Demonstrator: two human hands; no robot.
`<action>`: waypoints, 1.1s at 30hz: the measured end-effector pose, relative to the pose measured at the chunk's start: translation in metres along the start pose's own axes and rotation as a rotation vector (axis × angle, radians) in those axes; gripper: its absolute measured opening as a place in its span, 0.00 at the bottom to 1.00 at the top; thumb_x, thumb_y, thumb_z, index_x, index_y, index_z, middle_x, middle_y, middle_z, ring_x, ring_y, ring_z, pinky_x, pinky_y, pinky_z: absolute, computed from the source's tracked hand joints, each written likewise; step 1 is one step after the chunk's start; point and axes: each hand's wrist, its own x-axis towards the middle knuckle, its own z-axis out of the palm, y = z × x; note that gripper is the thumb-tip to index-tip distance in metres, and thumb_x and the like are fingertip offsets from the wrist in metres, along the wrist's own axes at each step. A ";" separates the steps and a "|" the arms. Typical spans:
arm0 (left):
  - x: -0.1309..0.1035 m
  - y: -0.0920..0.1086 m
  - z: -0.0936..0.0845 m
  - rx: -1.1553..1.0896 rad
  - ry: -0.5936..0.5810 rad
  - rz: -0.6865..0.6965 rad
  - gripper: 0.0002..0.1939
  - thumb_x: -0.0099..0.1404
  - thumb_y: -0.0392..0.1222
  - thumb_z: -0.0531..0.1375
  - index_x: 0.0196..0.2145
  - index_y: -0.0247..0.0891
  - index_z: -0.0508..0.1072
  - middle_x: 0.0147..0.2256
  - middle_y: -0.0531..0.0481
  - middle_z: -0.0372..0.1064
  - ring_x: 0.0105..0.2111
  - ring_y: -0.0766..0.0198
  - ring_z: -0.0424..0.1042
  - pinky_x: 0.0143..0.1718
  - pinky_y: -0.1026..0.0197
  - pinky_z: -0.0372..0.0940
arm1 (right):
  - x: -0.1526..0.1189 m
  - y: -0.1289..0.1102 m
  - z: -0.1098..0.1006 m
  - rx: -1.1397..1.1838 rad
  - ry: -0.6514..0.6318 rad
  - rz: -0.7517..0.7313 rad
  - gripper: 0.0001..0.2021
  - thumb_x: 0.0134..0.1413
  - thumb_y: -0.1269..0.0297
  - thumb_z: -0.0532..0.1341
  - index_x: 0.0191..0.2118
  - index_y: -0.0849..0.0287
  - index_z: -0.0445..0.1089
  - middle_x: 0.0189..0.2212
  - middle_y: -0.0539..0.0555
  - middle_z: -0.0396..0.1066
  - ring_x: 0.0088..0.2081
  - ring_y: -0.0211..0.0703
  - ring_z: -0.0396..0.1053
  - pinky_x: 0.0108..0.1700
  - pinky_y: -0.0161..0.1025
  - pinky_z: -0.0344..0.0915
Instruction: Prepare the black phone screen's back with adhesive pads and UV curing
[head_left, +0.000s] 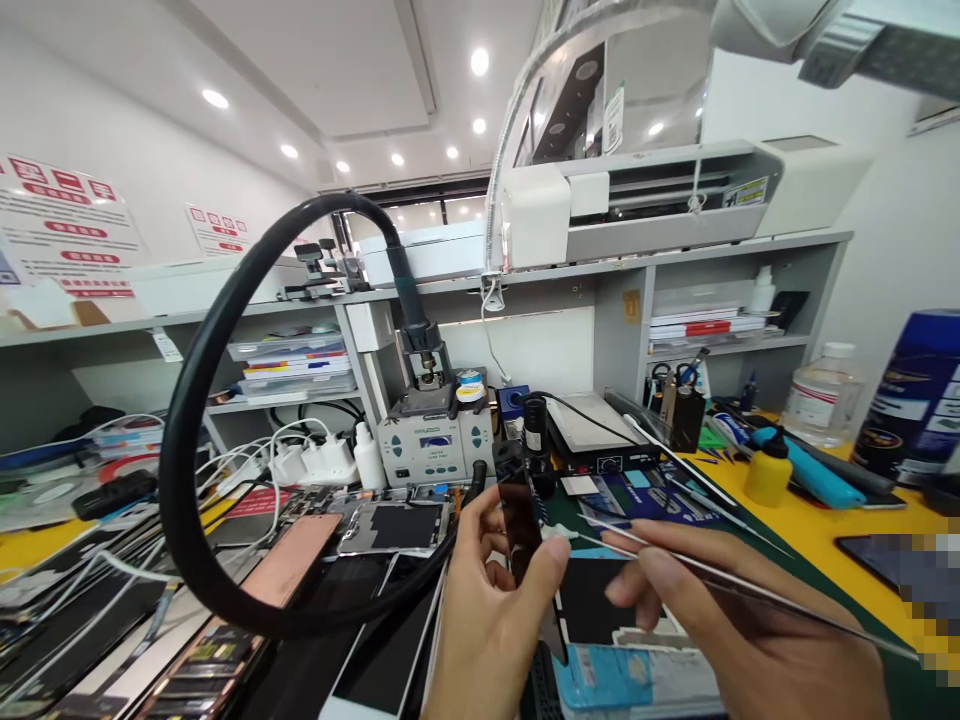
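Note:
My left hand (495, 600) is closed on a thin dark phone panel (523, 525), held upright on edge with the thumb at its right side. My right hand (720, 610) pinches thin metal tweezers (750, 580), whose tips point left toward the panel. Near those tips, by my left thumb, is a small whitish piece (561, 533); whether the tips touch it I cannot tell. Beneath my hands lies an opened phone with a blue part (607, 678) and a black area (592, 598).
A thick black hose (176, 450) loops at the left, rising from a rework station (431, 447). Phones and panels crowd the left bench. At the right stand a yellow bottle (769, 470), a clear bottle (821, 395) and a blue can (911, 400).

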 end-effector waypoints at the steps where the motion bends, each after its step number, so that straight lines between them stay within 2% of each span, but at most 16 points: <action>1: -0.002 0.001 0.001 0.037 -0.016 0.014 0.37 0.54 0.57 0.67 0.56 0.38 0.61 0.44 0.45 0.70 0.37 0.61 0.66 0.33 0.61 0.59 | 0.002 0.001 -0.002 -0.013 -0.014 0.001 0.07 0.57 0.63 0.65 0.41 0.47 0.78 0.27 0.45 0.79 0.25 0.38 0.78 0.29 0.24 0.76; 7: -0.007 0.001 0.001 0.254 -0.035 0.073 0.37 0.56 0.58 0.64 0.58 0.39 0.58 0.44 0.44 0.71 0.39 0.55 0.67 0.33 0.57 0.61 | 0.005 0.006 -0.004 -0.034 -0.031 -0.033 0.08 0.57 0.64 0.67 0.42 0.44 0.78 0.35 0.43 0.81 0.33 0.38 0.80 0.38 0.23 0.76; 13: -0.006 -0.005 -0.001 0.309 -0.060 0.080 0.39 0.57 0.59 0.63 0.60 0.41 0.56 0.45 0.45 0.69 0.31 0.60 0.64 0.33 0.55 0.61 | 0.004 0.007 -0.003 -0.031 -0.041 -0.034 0.11 0.57 0.64 0.67 0.45 0.42 0.77 0.36 0.43 0.81 0.34 0.40 0.80 0.37 0.24 0.76; 17: -0.006 -0.009 -0.003 0.307 -0.063 0.103 0.38 0.57 0.58 0.63 0.60 0.43 0.56 0.46 0.45 0.67 0.36 0.57 0.67 0.34 0.54 0.62 | 0.003 0.007 -0.003 -0.054 -0.006 -0.063 0.10 0.57 0.63 0.67 0.44 0.43 0.78 0.36 0.44 0.81 0.34 0.41 0.80 0.37 0.25 0.76; 21: -0.006 -0.009 -0.002 0.308 -0.062 0.108 0.37 0.57 0.56 0.63 0.60 0.45 0.56 0.47 0.47 0.67 0.33 0.59 0.65 0.34 0.53 0.62 | 0.001 0.008 -0.003 -0.044 0.043 -0.092 0.09 0.56 0.63 0.67 0.43 0.43 0.78 0.34 0.44 0.81 0.32 0.41 0.80 0.35 0.26 0.77; 25: -0.008 -0.004 0.002 0.353 -0.020 0.155 0.35 0.56 0.52 0.63 0.59 0.45 0.57 0.47 0.49 0.66 0.33 0.59 0.64 0.35 0.52 0.62 | 0.002 0.008 -0.005 -0.055 0.110 -0.137 0.08 0.57 0.65 0.66 0.41 0.45 0.78 0.33 0.43 0.81 0.32 0.38 0.80 0.39 0.24 0.75; 33: -0.012 0.003 0.008 0.446 0.051 0.196 0.34 0.53 0.48 0.64 0.56 0.46 0.59 0.46 0.49 0.67 0.39 0.54 0.65 0.37 0.51 0.61 | 0.001 0.007 -0.005 -0.068 0.111 -0.155 0.07 0.60 0.69 0.63 0.41 0.49 0.76 0.32 0.44 0.80 0.32 0.36 0.79 0.42 0.23 0.74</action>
